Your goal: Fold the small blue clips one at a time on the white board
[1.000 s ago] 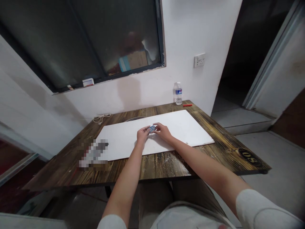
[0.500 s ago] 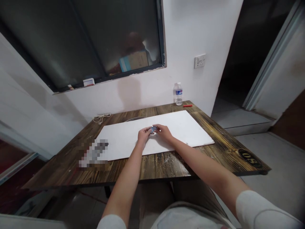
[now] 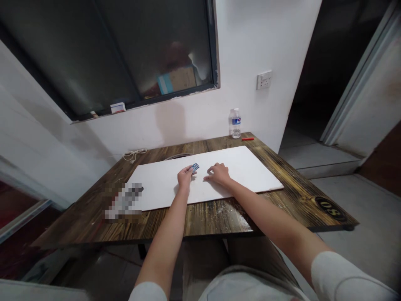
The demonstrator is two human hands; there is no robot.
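Over the middle of a white board (image 3: 163, 179) on the wooden table, my left hand (image 3: 184, 177) pinches a small blue object (image 3: 195, 167) with light markings, too small to identify. To the right of it, my right hand (image 3: 219, 173) is apart from the object, its fingers curved and spread with nothing seen between them.
A water bottle (image 3: 236, 124) and a red stick-like item (image 3: 247, 139) stand and lie at the table's back right. A pale cord (image 3: 134, 155) lies at the back left. A pixelated patch covers something at the board's left end. The wall is behind the table.
My hands have moved apart. My right hand has let go of the blue object and shifted right; my left hand has moved slightly left with it.
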